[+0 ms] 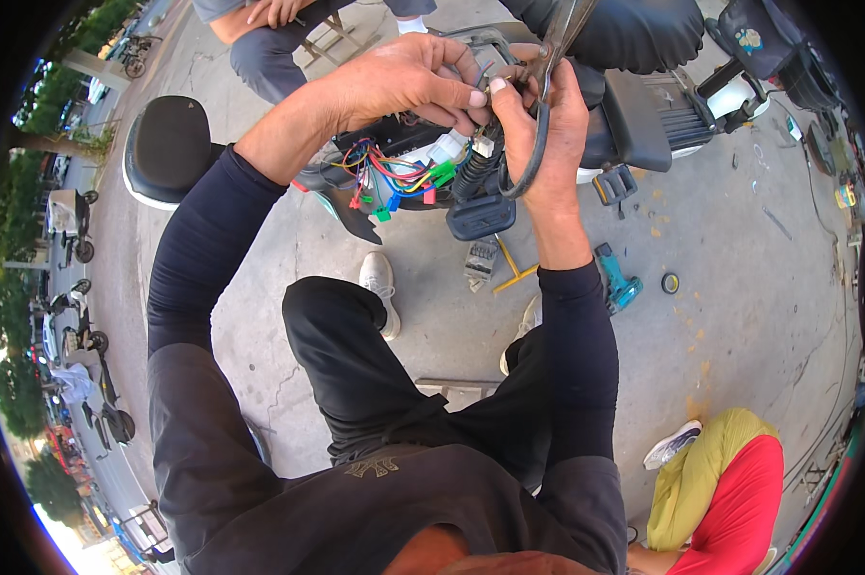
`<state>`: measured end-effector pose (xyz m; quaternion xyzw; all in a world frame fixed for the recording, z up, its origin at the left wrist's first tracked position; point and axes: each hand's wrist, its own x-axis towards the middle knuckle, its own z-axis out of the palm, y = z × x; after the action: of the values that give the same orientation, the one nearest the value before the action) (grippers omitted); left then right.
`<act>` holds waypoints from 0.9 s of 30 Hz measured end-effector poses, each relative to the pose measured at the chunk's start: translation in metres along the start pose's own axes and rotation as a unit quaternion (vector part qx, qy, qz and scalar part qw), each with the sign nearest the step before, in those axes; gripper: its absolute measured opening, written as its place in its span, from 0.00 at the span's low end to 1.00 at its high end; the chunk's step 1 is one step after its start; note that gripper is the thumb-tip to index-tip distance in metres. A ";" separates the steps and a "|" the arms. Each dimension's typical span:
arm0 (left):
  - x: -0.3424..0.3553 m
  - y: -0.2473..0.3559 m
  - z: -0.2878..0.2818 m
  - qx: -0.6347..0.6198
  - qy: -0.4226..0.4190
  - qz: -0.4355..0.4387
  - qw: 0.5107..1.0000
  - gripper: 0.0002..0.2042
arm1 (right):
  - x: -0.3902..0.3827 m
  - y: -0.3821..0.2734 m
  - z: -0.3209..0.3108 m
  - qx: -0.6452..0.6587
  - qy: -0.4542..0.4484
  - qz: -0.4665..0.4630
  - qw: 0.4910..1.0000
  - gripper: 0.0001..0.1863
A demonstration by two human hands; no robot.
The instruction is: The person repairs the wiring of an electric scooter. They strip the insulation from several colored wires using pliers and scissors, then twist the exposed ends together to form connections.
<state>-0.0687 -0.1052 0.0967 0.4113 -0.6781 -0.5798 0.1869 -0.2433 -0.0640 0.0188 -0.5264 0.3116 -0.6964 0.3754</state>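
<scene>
A pair of grey metal pliers with dark handles (545, 72) is gripped in the right hand (538, 125), the fingers closed round the handles and the nose pointing up and away from the body. The left hand (403, 81) is clenched in a pinch, and thin wires are held between its thumb and fingertips (477, 98), right against the right thumb. Just below both hands, a tangled bundle of red, blue, yellow and green wires with small coloured plastic connectors (394, 177) is seen hanging out of the opened black body of an electric scooter (634, 125). A black ribbed rubber sleeve (471, 172) is seen beside the bundle, under the right hand. On the grey concrete ground (739, 316) near the right forearm, a teal cordless drill (616, 283) and a small black-and-yellow tape roll (670, 283) are lying apart. A black scooter seat (169, 149) is seen to the left. Another person in red and yellow clothing (720, 489) is crouched at lower right.
</scene>
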 end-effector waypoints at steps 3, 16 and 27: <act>-0.001 -0.001 0.001 -0.006 0.008 0.014 1.000 0.10 | -0.001 -0.001 -0.002 0.001 -0.002 0.000 1.000 0.16; -0.004 0.002 0.013 0.056 0.050 0.054 0.996 0.10 | 0.000 -0.008 -0.006 -0.042 -0.002 -0.034 0.999 0.15; 0.001 -0.002 0.001 -0.021 0.072 0.015 0.997 0.12 | -0.011 -0.009 -0.030 -0.400 0.001 -0.142 0.906 0.23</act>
<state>-0.0687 -0.1053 0.0941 0.4379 -0.6566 -0.5597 0.2528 -0.2717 -0.0485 0.0130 -0.6702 0.4864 -0.5598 0.0308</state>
